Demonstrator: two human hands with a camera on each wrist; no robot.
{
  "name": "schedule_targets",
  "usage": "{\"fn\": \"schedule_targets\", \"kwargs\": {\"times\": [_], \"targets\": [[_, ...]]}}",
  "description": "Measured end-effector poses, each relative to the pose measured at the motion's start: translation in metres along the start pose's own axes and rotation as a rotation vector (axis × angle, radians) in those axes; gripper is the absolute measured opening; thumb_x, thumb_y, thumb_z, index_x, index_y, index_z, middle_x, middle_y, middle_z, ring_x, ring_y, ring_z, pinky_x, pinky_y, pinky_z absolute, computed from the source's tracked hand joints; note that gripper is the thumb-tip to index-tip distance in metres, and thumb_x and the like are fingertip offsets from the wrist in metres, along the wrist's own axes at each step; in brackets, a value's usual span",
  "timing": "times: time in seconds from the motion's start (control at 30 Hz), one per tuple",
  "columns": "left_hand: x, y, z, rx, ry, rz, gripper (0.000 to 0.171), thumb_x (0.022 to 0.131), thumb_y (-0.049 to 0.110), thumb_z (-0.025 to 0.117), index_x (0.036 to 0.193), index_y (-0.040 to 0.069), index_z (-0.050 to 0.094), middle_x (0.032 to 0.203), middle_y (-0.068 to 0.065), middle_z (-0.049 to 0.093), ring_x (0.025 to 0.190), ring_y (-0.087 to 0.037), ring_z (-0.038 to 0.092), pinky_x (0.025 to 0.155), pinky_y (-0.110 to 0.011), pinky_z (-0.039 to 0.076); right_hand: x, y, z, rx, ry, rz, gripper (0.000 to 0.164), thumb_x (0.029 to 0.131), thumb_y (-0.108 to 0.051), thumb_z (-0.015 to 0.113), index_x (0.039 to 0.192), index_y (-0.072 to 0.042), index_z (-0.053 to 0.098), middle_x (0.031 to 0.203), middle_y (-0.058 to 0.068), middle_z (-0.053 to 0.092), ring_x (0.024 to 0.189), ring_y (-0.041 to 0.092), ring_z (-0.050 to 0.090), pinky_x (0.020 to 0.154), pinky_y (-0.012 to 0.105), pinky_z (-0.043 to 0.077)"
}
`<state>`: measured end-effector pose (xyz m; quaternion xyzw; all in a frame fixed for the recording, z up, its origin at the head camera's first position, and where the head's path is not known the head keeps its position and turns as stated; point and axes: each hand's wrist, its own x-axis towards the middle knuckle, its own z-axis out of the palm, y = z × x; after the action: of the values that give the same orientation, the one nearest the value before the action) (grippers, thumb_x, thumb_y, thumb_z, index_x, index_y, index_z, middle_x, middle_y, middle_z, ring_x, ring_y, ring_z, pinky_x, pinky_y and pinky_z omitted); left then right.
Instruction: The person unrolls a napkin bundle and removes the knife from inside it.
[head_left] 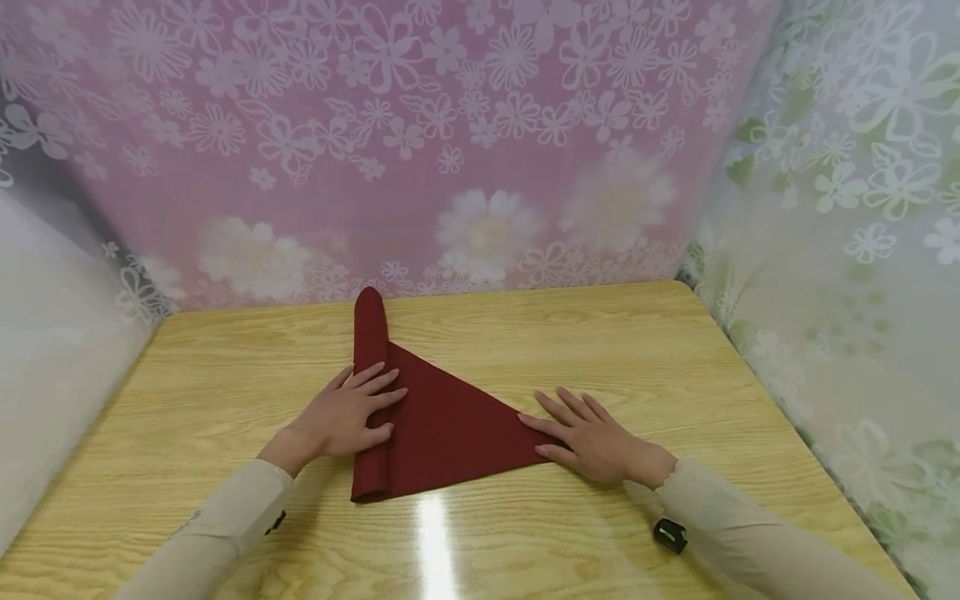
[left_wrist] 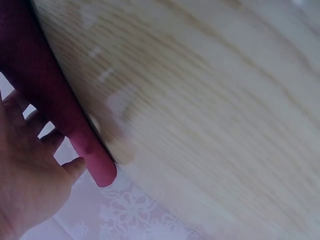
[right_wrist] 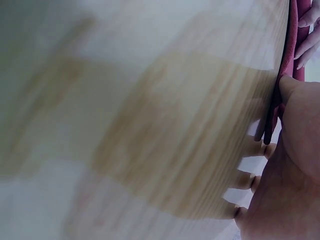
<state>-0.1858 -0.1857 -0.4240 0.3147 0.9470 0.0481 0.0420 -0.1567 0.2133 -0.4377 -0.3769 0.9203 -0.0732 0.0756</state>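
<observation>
A dark red cloth lies on the wooden table, its left side folded into a long narrow band that points at the back wall and its right side tapering towards a corner. My left hand rests across the band, fingers spread and fairly straight. In the left wrist view the far end of the band sticks out beyond that hand. On the cloth's right corner lies my right hand, thumb and forefinger touching it, the other fingers spread over the wood. That corner is partly hidden under the hand.
The wood-grain table has a rounded back corner at the right. Behind it hangs a pink flowered curtain, and a pale flowered curtain runs along the right side. A black wrist device sits below the right sleeve.
</observation>
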Motion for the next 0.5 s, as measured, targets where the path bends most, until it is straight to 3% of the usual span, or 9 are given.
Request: {"fn": "schedule_targets", "kwargs": {"times": [0.5], "targets": [[-0.0059, -0.0016, -0.0029, -0.015, 0.01, -0.039, 0.051, 0.092, 0.035, 0.05, 0.14, 0.017, 0.053, 0.152, -0.009, 0.033, 0.142, -0.031, 0.019, 0.111, -0.056, 0.014, -0.0003, -0.0014, -0.0004, 0.002, -0.008, 0.013, 0.05, 0.104, -0.039, 0.038, 0.151, -0.024, 0.033, 0.157, 0.013, 0.018, 0.141, 0.04, 0.013, 0.108, 0.062, 0.015]]}}
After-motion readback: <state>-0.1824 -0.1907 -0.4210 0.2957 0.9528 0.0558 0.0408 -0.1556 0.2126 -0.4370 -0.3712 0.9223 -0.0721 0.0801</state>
